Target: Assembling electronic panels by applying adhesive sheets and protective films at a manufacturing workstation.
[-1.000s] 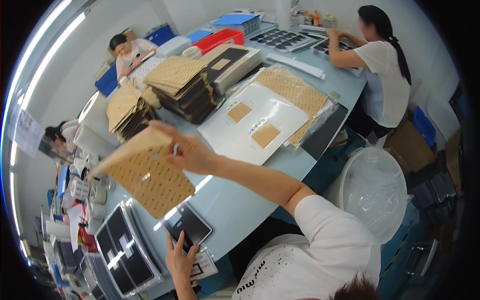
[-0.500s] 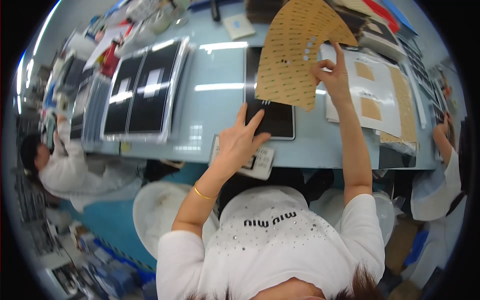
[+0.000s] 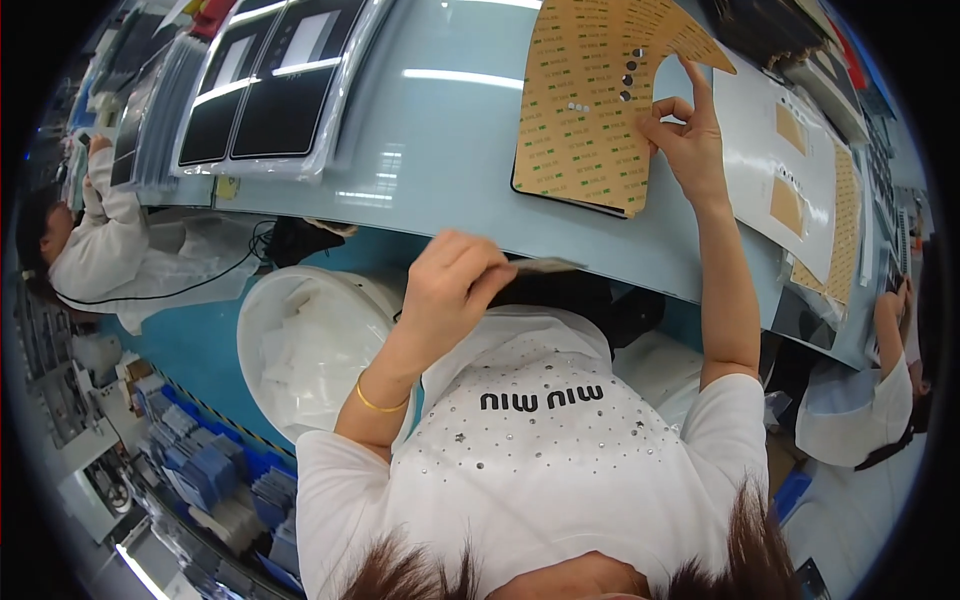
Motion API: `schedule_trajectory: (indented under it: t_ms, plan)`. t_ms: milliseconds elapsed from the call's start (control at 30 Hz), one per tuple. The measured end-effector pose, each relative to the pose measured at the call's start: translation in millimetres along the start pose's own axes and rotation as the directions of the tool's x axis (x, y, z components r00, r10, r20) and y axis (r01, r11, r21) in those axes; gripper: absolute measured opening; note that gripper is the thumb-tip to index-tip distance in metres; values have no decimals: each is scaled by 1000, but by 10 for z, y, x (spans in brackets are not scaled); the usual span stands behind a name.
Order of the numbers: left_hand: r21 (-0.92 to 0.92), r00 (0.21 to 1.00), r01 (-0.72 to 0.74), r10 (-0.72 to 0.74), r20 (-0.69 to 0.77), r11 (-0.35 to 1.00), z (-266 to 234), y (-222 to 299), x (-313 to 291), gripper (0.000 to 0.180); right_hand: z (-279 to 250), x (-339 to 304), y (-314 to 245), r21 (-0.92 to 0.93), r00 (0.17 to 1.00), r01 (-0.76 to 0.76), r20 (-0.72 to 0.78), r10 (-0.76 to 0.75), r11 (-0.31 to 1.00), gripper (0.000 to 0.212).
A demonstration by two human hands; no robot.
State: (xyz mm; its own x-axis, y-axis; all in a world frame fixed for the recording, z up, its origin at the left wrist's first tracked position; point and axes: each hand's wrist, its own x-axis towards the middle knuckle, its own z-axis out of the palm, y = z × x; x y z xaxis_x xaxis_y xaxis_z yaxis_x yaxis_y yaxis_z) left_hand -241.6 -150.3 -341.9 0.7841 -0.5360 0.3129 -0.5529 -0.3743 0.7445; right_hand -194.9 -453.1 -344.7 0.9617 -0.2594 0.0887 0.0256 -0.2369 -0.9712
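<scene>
My right hand [image 3: 688,150] pinches the right edge of a brown adhesive-backed sheet [image 3: 575,120] between thumb and finger. Its index finger stretches up to the sheet's curled far end. The sheet has a row of round holes and lies over a black flat panel [image 3: 630,214], of which only a thin near edge shows. At the table's front edge, my left hand [image 3: 455,290] is closed on a thin pale flat piece [image 3: 550,265], seen almost edge-on.
Black panels in clear film [image 3: 285,90] are stacked on the table's left side. White sheets with brown patches [image 3: 780,165] lie on the right. A white bin [image 3: 310,345] stands below the table edge. Co-workers sit left [image 3: 120,245] and right [image 3: 860,390].
My left hand has left the black panel, come back toward me and closed on the pale piece at the table's edge. The brown sheet now lies lower over the panel, covering nearly all of it.
</scene>
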Motion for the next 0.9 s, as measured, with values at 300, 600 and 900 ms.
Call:
schedule_trajectory:
  t_ms: [300,600,900]
  plan:
    - [115,991,-130,132,-13,985,124,-256,242,17,46,-52,95,1,999,26,-45,-26,1000,76]
    - [114,993,-118,119,4,986,119,-236,234,18,82,-74,54,-33,997,18,-73,-20,999,74]
    - [205,981,-186,169,95,961,105,-204,278,22,84,-75,42,-34,998,7,-65,-9,999,73]
